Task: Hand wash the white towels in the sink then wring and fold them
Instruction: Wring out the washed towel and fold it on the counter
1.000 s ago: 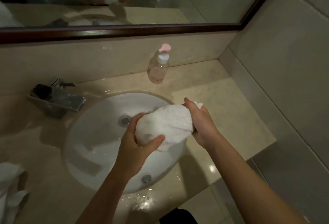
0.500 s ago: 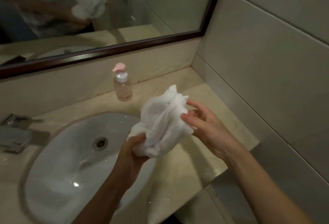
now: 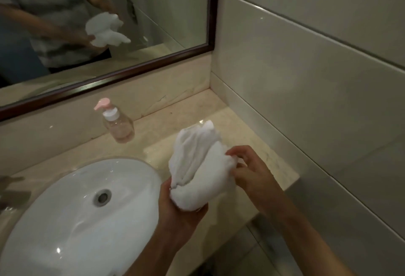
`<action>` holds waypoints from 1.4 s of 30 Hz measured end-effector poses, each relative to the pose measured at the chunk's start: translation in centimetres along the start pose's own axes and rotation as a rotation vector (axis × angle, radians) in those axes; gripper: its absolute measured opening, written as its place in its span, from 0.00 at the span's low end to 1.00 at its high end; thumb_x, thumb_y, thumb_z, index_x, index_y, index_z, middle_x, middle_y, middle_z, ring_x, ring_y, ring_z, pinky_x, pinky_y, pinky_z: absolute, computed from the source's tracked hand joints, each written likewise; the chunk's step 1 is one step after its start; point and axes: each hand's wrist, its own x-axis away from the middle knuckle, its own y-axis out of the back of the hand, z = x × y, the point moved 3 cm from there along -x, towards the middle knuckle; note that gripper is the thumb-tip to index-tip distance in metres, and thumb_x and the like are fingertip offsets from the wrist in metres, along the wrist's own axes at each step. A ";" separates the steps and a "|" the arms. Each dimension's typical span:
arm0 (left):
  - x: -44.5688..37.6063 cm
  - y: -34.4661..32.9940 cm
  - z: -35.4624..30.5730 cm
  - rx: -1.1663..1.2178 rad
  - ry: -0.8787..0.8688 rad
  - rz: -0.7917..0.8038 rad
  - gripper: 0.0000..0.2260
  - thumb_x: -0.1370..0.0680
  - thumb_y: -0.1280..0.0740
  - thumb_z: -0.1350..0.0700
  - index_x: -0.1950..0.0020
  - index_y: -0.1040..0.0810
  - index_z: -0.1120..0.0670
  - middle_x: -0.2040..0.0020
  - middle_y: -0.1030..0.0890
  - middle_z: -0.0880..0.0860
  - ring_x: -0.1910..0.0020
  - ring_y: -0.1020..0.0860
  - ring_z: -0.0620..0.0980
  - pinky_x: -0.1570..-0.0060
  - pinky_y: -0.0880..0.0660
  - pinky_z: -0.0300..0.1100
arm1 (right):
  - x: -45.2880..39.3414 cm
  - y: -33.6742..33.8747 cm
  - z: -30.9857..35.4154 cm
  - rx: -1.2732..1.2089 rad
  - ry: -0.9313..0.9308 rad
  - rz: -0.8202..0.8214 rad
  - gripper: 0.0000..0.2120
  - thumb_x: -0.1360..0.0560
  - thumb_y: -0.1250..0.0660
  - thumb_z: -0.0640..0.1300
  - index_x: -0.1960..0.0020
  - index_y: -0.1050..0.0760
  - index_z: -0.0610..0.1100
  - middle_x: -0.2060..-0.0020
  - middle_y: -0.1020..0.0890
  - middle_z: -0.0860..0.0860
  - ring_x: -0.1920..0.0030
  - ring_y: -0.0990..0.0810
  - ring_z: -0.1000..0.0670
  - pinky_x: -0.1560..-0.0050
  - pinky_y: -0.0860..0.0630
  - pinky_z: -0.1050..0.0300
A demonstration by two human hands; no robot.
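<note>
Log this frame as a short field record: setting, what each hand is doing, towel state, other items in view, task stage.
setting: beige stone counter with a white sink, framed mirror above
left hand: grips the bunched lower end of the white towel
right hand: pinches the towel's right edge
towel state: crumpled, held up over the counter, right of the basin
other items: pump bottle with pink top, standing by the backsplash
task stage: not yet folded

The sink (image 3: 72,221) sits in the counter (image 3: 258,144) at the left. A bottle (image 3: 118,124) stands behind it by the backsplash, under the mirror (image 3: 153,23). Right of the sink, above the counter, both hands hold a towel (image 3: 197,166): left hand (image 3: 182,214) below, right hand (image 3: 252,172) at its right.
</note>
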 end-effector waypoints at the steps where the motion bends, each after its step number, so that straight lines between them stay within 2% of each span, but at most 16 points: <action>1: -0.1 0.0 0.0 -0.019 0.014 0.055 0.14 0.26 0.30 0.56 0.41 0.19 0.56 0.48 0.15 0.56 0.53 0.15 0.56 0.61 0.19 0.48 | 0.0 0.6 -0.3 -0.051 -0.043 -0.045 0.04 0.24 0.31 0.43 0.50 0.23 0.50 0.48 0.19 0.51 0.42 0.19 0.45 0.50 0.17 0.49; 3: -0.1 0.1 0.0 -0.128 0.048 0.158 0.27 0.32 0.27 0.54 0.34 0.23 0.59 0.39 0.20 0.61 0.43 0.19 0.59 0.53 0.19 0.50 | 0.0 1.5 -0.5 0.037 -0.042 -0.142 0.19 0.32 0.27 0.60 0.53 0.26 0.46 0.51 0.20 0.45 0.45 0.19 0.43 0.47 0.18 0.43; 6: -0.3 -0.3 -0.2 -0.480 -0.094 0.263 0.33 0.33 0.29 0.53 0.29 0.28 0.59 0.35 0.22 0.61 0.38 0.22 0.59 0.46 0.22 0.50 | -0.3 1.2 -0.2 0.262 0.022 -0.205 0.31 0.35 0.29 0.73 0.43 0.27 0.52 0.48 0.22 0.54 0.45 0.22 0.56 0.51 0.23 0.63; 10: -0.7 -1.6 -1.3 -0.833 -0.345 0.187 0.29 0.32 0.25 0.50 0.32 0.28 0.51 0.38 0.20 0.51 0.39 0.21 0.51 0.42 0.23 0.52 | -1.4 0.4 0.5 0.150 0.054 -0.194 0.26 0.31 0.33 0.64 0.36 0.31 0.56 0.43 0.24 0.63 0.44 0.25 0.65 0.53 0.26 0.75; 12: -0.9 -2.4 -2.0 -1.071 -0.466 0.122 0.22 0.27 0.25 0.57 0.36 0.28 0.49 0.42 0.20 0.47 0.46 0.21 0.41 0.46 0.22 0.43 | -2.2 0.5 0.4 0.096 0.072 -0.184 0.19 0.24 0.31 0.58 0.37 0.26 0.53 0.43 0.20 0.58 0.42 0.20 0.58 0.46 0.22 0.67; 15: -1.4 -3.8 -2.3 -1.331 -0.539 0.096 0.21 0.26 0.26 0.62 0.37 0.30 0.53 0.46 0.22 0.44 0.52 0.22 0.40 0.44 0.23 0.40 | -3.0 0.0 0.2 0.082 0.113 -0.240 0.13 0.22 0.30 0.47 0.39 0.25 0.52 0.49 0.17 0.57 0.45 0.17 0.53 0.50 0.20 0.64; 18: -1.5 -5.2 -2.2 -1.286 -0.597 0.161 0.24 0.28 0.24 0.61 0.38 0.33 0.52 0.49 0.21 0.34 0.48 0.23 0.32 0.48 0.24 0.30 | -3.3 -1.0 0.1 0.137 0.101 -0.280 0.20 0.24 0.28 0.51 0.35 0.28 0.51 0.47 0.20 0.60 0.46 0.19 0.58 0.52 0.21 0.68; 20: -2.0 -5.3 -2.6 -1.233 -0.620 0.154 0.23 0.29 0.23 0.51 0.38 0.28 0.52 0.45 0.19 0.42 0.47 0.20 0.40 0.50 0.20 0.37 | -3.5 -0.9 0.5 0.165 0.096 -0.285 0.22 0.26 0.28 0.54 0.35 0.27 0.50 0.47 0.19 0.58 0.46 0.19 0.58 0.51 0.21 0.67; 23: -2.5 -4.9 -4.2 -1.079 -0.604 0.127 0.07 0.23 0.30 0.54 0.51 0.24 0.57 0.54 0.18 0.50 0.55 0.19 0.47 0.53 0.22 0.45 | -3.9 0.9 0.3 0.084 0.071 -0.275 0.24 0.31 0.27 0.59 0.40 0.23 0.50 0.48 0.16 0.54 0.47 0.16 0.54 0.47 0.18 0.58; 28: -2.5 -6.1 -6.0 -0.713 -0.424 0.179 0.13 0.16 0.43 0.53 0.48 0.25 0.62 0.44 0.17 0.58 0.44 0.18 0.58 0.43 0.23 0.54 | -4.0 2.6 -1.9 -0.093 -0.025 -0.287 0.27 0.27 0.28 0.62 0.36 0.24 0.45 0.45 0.16 0.47 0.44 0.16 0.44 0.44 0.19 0.43; 29: -2.6 -6.4 -5.5 -0.771 -0.412 0.208 0.13 0.17 0.39 0.50 0.43 0.26 0.59 0.42 0.17 0.55 0.42 0.19 0.56 0.43 0.23 0.53 | -4.0 2.4 -2.3 -0.099 -0.045 -0.283 0.27 0.26 0.29 0.60 0.36 0.25 0.43 0.46 0.16 0.46 0.43 0.16 0.42 0.44 0.18 0.43; 31: -2.8 -6.7 -4.3 -0.999 -0.396 0.221 0.29 0.25 0.31 0.43 0.27 0.35 0.49 0.40 0.19 0.49 0.42 0.19 0.51 0.43 0.22 0.47 | -3.8 1.9 -2.7 -0.066 -0.044 -0.276 0.30 0.28 0.31 0.61 0.35 0.26 0.42 0.46 0.17 0.46 0.44 0.16 0.42 0.46 0.17 0.47; 33: -3.4 -6.5 -3.9 -1.240 -0.464 0.196 0.35 0.28 0.28 0.41 0.24 0.39 0.44 0.42 0.21 0.46 0.45 0.20 0.46 0.48 0.22 0.41 | -3.5 1.5 -2.2 -0.032 -0.014 -0.272 0.30 0.30 0.31 0.61 0.33 0.26 0.45 0.44 0.17 0.49 0.44 0.16 0.47 0.45 0.17 0.49; 35: -4.1 -6.4 -4.9 -1.472 -0.672 0.190 0.18 0.25 0.29 0.46 0.36 0.23 0.46 0.49 0.20 0.45 0.52 0.21 0.43 0.54 0.25 0.36 | -3.3 1.9 -1.8 -0.054 0.008 -0.302 0.24 0.27 0.30 0.58 0.36 0.24 0.46 0.46 0.16 0.50 0.46 0.15 0.50 0.46 0.17 0.49; 37: -4.1 -6.8 -6.1 -1.594 -0.817 0.185 0.03 0.23 0.31 0.50 0.51 0.20 0.47 0.56 0.23 0.45 0.57 0.24 0.40 0.57 0.30 0.31 | -3.2 2.6 -1.6 -0.097 0.018 -0.346 0.17 0.25 0.29 0.53 0.40 0.23 0.47 0.48 0.15 0.50 0.47 0.15 0.49 0.46 0.17 0.48; 42: -4.0 -6.7 -8.0 -1.680 -1.060 0.029 0.09 0.22 0.36 0.43 0.54 0.24 0.47 0.49 0.25 0.46 0.46 0.29 0.46 0.46 0.33 0.42 | -3.8 3.5 -0.9 -0.146 0.036 -0.419 0.16 0.23 0.30 0.52 0.38 0.23 0.45 0.47 0.15 0.48 0.46 0.15 0.46 0.43 0.18 0.40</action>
